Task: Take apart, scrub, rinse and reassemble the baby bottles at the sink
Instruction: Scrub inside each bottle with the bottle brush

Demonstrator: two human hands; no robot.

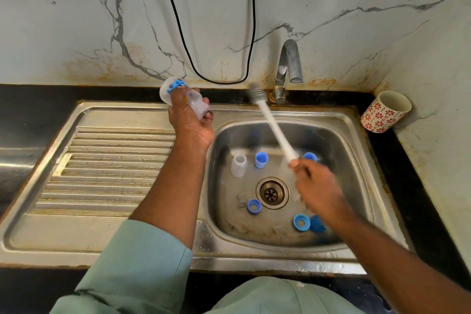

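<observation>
Now the left hand [190, 120] grips a frosted plastic bottle [178, 95] left of the steel sink [356, 135]; the right hand [314, 183] clasps a white-handled bristle brush [274, 127] above it.

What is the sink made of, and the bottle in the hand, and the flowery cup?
Sink: looks like brushed steel, grey and shiny, with rusty stains. Bottle in the left hand: probably clear plastic, see-through and cloudy. Cup: likely glazed ceramic, though it might be plastic.

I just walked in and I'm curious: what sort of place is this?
Most likely a home kitchen. A steel sink with a ribbed drainboard sits in a dark counter under a tap, against a stained marble-look wall, and a patterned cup stands in the corner.
</observation>
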